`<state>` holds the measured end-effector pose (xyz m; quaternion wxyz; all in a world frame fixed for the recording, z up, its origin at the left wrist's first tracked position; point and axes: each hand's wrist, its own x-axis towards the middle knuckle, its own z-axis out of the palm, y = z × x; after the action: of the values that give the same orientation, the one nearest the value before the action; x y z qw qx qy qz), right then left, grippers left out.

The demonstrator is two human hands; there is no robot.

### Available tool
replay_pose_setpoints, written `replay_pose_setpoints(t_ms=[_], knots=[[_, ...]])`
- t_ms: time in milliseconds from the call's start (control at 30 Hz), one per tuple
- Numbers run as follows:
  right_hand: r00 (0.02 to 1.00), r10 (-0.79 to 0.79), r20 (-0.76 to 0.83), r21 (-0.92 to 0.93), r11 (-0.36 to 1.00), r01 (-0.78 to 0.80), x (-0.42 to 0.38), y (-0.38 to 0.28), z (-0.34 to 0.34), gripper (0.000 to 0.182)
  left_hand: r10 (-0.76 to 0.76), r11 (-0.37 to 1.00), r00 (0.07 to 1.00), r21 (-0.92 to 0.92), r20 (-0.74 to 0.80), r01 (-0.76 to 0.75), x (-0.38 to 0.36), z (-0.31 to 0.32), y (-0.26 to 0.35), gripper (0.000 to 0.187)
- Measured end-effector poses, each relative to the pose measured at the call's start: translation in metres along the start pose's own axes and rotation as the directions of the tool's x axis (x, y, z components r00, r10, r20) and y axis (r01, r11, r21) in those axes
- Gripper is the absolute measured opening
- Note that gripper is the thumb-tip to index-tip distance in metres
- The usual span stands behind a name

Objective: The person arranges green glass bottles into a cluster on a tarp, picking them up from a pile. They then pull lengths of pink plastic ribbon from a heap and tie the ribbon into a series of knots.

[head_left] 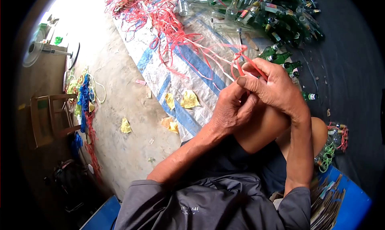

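Both my hands meet above my bent knee, right of the middle of the view. My left hand [232,109] is closed, its fingers curled around the pinkish-red string [239,65]. My right hand [276,85] pinches the same string between thumb and fingers, and a loop of it stands up over the knuckles. Pale and red strands run from my hands back to a tangled heap of red string [164,21] on the white and blue striped sheet [200,73]. The fingertips partly hide the string where the hands touch.
Many green bottles [276,21] lie on the dark cloth [341,69] at the upper right. Yellow scraps [189,99] rest on the sheet and floor. Coloured strings [84,97] hang by a wooden chair [52,113] at left. A blue box [349,198] stands lower right.
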<state>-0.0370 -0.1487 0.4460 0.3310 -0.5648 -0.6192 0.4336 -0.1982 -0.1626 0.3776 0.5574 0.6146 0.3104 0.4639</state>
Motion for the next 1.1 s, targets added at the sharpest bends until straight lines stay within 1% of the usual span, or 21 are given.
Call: replay_pose_setpoints(t_ms=[67,133,233,267,300,333,367,433,467,500,567,633,700,733,767,833,900,967,1000,1033,1100], knots=[[0.998,0.049,0.039,-0.033,0.998,-0.048,-0.003,-0.012,-0.002,0.032,-0.008,1.000,1.000,-0.010,-0.006,0.008,-0.002,0.001,0.005,0.015],[0.994,0.094,0.052,0.030,0.995,-0.095,-0.004,-0.011,-0.003,0.027,-0.052,0.999,0.998,-0.015,0.025,0.052,-0.004,0.001,0.007,0.017],[0.987,0.154,0.041,0.192,0.968,-0.159,-0.005,-0.008,-0.005,0.016,-0.056,0.996,0.984,0.081,0.171,0.042,-0.006,-0.011,0.020,0.019],[0.982,0.186,0.020,0.227,0.956,-0.186,-0.008,-0.011,-0.007,0.015,-0.029,0.995,0.986,0.102,0.164,0.012,-0.008,-0.014,0.022,0.019],[0.976,0.216,0.001,0.262,0.942,-0.209,-0.009,-0.013,-0.008,0.014,-0.036,0.998,0.992,0.055,0.124,0.029,-0.012,-0.017,0.022,0.018],[0.996,0.062,-0.070,0.229,0.972,-0.045,-0.011,-0.007,-0.007,0.011,-0.045,0.999,0.995,0.008,0.086,0.044,-0.016,-0.020,0.019,0.018],[0.996,0.077,-0.041,0.235,0.970,-0.065,-0.015,-0.009,-0.010,0.011,-0.055,0.998,0.997,-0.040,0.050,0.057,-0.019,-0.025,0.016,0.018],[0.994,0.106,0.017,0.244,0.964,-0.107,-0.024,-0.026,-0.022,0.012,-0.247,0.968,0.965,-0.068,-0.088,0.242,-0.020,-0.043,0.014,0.023],[0.988,0.127,0.092,0.273,0.951,-0.147,-0.026,-0.032,-0.028,0.014,-0.250,0.968,0.949,-0.064,-0.192,0.242,-0.016,-0.052,0.000,0.027],[0.988,0.121,0.092,0.265,0.954,-0.142,-0.029,-0.034,-0.031,0.014,-0.292,0.956,0.920,-0.051,-0.261,0.289,-0.011,-0.064,-0.011,0.027],[0.989,0.110,0.098,0.248,0.960,-0.132,-0.033,-0.036,-0.034,0.015,-0.360,0.933,0.863,-0.151,-0.354,0.327,0.003,-0.085,-0.048,0.028],[0.988,0.096,0.121,0.193,0.974,-0.118,-0.035,-0.037,-0.035,0.017,-0.358,0.934,0.846,-0.140,-0.395,0.329,0.016,-0.107,-0.092,0.029],[0.987,0.054,0.149,0.114,0.991,-0.071,-0.044,-0.046,-0.040,0.018,-0.449,0.893,0.784,-0.196,-0.429,0.404,0.029,-0.124,-0.122,0.030],[0.986,0.040,0.163,0.181,0.981,-0.069,-0.050,-0.047,-0.041,0.020,-0.437,0.895,0.792,-0.122,-0.426,0.428,0.036,-0.131,-0.135,0.035],[0.997,0.068,0.048,0.280,0.957,-0.079,-0.057,-0.051,-0.031,0.020,-0.494,0.869,0.767,-0.214,-0.408,0.446,0.040,-0.137,-0.147,0.037],[0.992,0.062,0.107,0.319,0.943,-0.094,-0.068,-0.052,-0.037,0.020,-0.601,0.792,0.717,-0.390,-0.354,0.470,0.051,-0.147,-0.165,0.041],[0.979,0.089,0.185,0.360,0.920,-0.152,-0.079,-0.054,-0.044,0.023,-0.661,0.746,0.666,-0.398,-0.347,0.533,0.063,-0.153,-0.186,0.047],[0.982,0.161,0.099,0.307,0.934,-0.184,-0.089,-0.065,-0.042,0.020,-0.680,0.732,0.628,-0.403,-0.378,0.550,0.073,-0.151,-0.196,0.051],[0.982,0.159,0.104,0.283,0.942,-0.183,-0.093,-0.071,-0.045,0.021,-0.678,0.735,0.618,-0.393,-0.398,0.552,0.076,-0.153,-0.203,0.051],[0.985,0.119,0.125,0.294,0.944,-0.151,-0.094,-0.073,-0.049,0.021,-0.695,0.719,0.598,-0.408,-0.399,0.563,0.079,-0.156,-0.211,0.048],[0.997,0.070,0.014,0.210,0.975,-0.072,-0.100,-0.063,-0.042,0.020,-0.727,0.686,0.559,-0.436,-0.399,0.582,0.083,-0.163,-0.223,0.042]])
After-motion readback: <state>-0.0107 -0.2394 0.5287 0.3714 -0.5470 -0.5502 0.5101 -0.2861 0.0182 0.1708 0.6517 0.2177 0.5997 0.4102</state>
